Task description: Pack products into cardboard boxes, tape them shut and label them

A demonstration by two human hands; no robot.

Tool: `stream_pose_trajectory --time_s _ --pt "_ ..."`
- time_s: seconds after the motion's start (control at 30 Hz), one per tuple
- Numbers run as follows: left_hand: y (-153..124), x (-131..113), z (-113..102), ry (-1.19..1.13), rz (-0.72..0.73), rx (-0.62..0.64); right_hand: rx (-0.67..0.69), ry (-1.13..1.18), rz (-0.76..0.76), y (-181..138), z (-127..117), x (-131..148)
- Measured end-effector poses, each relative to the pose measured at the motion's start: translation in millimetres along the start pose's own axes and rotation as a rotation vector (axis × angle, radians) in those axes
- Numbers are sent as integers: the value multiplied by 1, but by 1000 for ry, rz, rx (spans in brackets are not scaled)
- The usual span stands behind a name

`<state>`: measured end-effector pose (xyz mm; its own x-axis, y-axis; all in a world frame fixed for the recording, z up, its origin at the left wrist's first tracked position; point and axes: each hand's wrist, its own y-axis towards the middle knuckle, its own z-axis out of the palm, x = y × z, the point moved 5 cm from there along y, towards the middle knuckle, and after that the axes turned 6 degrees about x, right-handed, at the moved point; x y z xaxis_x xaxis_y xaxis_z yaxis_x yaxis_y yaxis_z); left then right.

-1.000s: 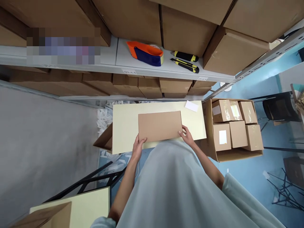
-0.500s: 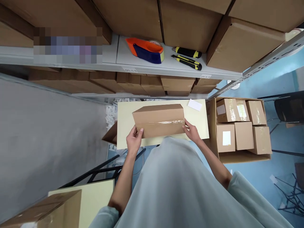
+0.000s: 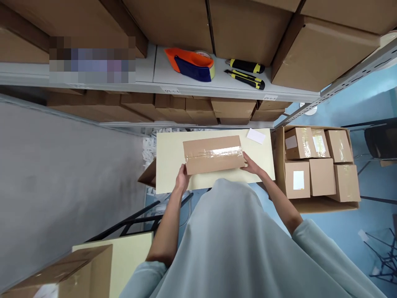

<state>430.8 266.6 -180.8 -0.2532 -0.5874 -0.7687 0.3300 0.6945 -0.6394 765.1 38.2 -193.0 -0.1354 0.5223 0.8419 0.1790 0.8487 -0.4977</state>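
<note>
A closed brown cardboard box (image 3: 213,154) lies on a pale yellow table top (image 3: 170,165), a strip of clear tape running along its upper face. My left hand (image 3: 182,181) grips its near left corner, fingers curled against the side. At the box's right end my right hand (image 3: 252,166) presses against it, fingers wrapped on the edge. A small white label (image 3: 256,135) lies on the table beyond the box's far right corner.
An orange and blue tape dispenser (image 3: 191,65) and two yellow-black utility knives (image 3: 245,73) lie on the grey shelf (image 3: 186,85) among big cartons. An open carton (image 3: 316,203) with several taped small boxes stands on the right. Another box (image 3: 65,273) sits bottom left.
The box has been turned over: its plain face showed a second ago, now the taped face is up and it lies flat. Both hands stayed at its ends.
</note>
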Motion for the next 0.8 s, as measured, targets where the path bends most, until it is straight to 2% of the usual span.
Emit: stream_pose_trajectory --time_s 0.1,0.23,0.33,0.43,0.5,0.57,0.67,0.73,0.8 --pt "-13 3 5 43 42 45 3 -36 -57 -12 8 5" --pt "-30 -19 2 186 192 98 -147 44 -107 -40 0 31" --pt "-35 -43 7 384 307 60 -264 80 24 -45 -3 48" --pt "-29 -56 23 458 329 52 -355 -14 200 -33 1 60" --pt "-18 -56 29 446 281 55 -375 -69 265 -19 7 64" --pt "-3 -50 27 462 169 5 -342 -116 319 -3 12 65" --pt "20 -43 16 537 -5 -102 -213 -177 356 18 12 60" --pt "31 -48 13 613 4 -169 -183 -214 315 30 -1 55" --pt "34 -62 19 677 134 -271 -264 -295 249 41 -28 49"
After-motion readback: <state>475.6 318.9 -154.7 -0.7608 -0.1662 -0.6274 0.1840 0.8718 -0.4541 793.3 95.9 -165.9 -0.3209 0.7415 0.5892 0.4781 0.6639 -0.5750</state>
